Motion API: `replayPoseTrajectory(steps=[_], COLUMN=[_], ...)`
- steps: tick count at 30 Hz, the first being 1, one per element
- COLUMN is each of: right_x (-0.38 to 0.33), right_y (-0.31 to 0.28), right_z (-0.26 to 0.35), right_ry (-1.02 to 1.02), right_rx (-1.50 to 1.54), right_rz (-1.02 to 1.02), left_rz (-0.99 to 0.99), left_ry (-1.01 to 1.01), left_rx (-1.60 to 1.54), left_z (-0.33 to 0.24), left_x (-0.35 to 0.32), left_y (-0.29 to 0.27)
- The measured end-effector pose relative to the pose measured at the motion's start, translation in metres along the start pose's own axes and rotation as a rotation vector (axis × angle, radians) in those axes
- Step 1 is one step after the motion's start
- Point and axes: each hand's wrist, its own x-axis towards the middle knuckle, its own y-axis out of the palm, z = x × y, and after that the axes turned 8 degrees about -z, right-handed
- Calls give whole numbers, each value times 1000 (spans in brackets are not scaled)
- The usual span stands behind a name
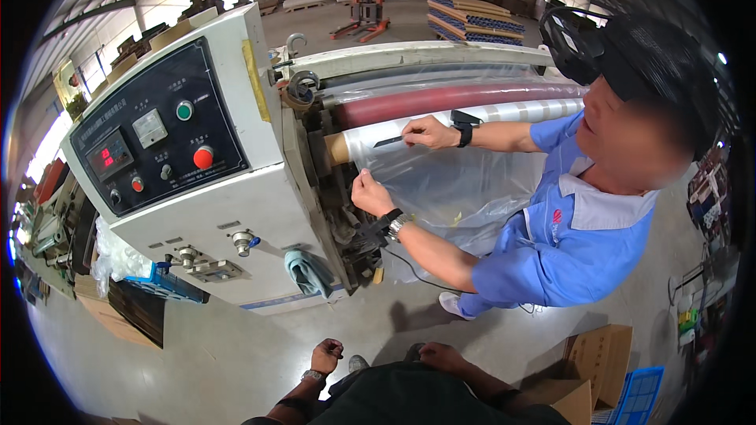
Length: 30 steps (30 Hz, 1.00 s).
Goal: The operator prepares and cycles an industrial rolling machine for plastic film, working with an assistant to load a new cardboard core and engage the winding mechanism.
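clear glossy film [441,181], co-worker's; own left hand [326,356] curled empty, right hand [441,356] flat on thigh.

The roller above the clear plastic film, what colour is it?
Dark red roller, seen in the head view.

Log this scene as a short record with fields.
Left hand: curled, empty, beside dark clothing.
Right hand: resting on the same clothing.
Co-worker: blue shirt; one hand puts a dark blade to the clear film, the other pinches the film.
Machine: white cabinet, control panel, red roller.
Floor: cardboard box.
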Motion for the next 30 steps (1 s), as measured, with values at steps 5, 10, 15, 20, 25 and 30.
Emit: replayPoseTrajectory(steps=[5,10,15,20,25,30], right_x=[0,0,1,1,-2,0], right_y=[1,0,1,-1,-5,-3], right_z=[-2,-1,-4,-4,4,-5], right_ry=[16,-18,4,14,54,37], right_rx=[28,18,28,15,12,52], right_rz=[-3,-23,-19,-4,11,28], left_rz=[46,25,20,18,24,62], left_ry=[-34,-35,-21,-40,-31,-30], left_rx=[72,17,2,-12,33,93], left_z=[-6,-2,2,1,-2,-8], left_x=[-1,-3,-1,-1,0,1], left_y=[1,2,3,4,4,4])
